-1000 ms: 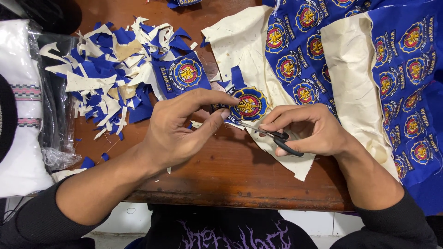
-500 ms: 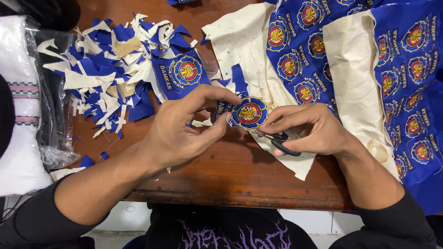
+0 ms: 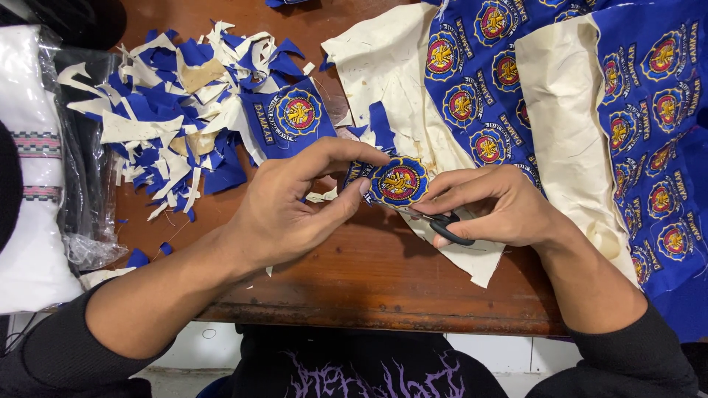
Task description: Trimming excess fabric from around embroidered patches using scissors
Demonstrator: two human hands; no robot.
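Observation:
My left hand (image 3: 295, 210) pinches a round embroidered patch (image 3: 399, 181), blue with a red and gold emblem, between thumb and fingers above the wooden table (image 3: 369, 273). My right hand (image 3: 501, 206) grips small black-handled scissors (image 3: 442, 225), its fingers curled through the loops and the blades against the patch's lower right edge. Both hands meet at the middle of the view, over the edge of a cream backing sheet (image 3: 383, 66).
A blue fabric sheet (image 3: 649, 110) printed with several identical emblems lies at the right over cream backing. A heap of blue and white offcuts (image 3: 177, 118), with a shield-shaped patch (image 3: 291, 118) on it, lies at the upper left. A plastic-wrapped bundle (image 3: 44, 184) sits far left.
The patch has turned in my left hand, its face now fully up, and a blue strip hanging from it is gone. The scissors stay at its edge.

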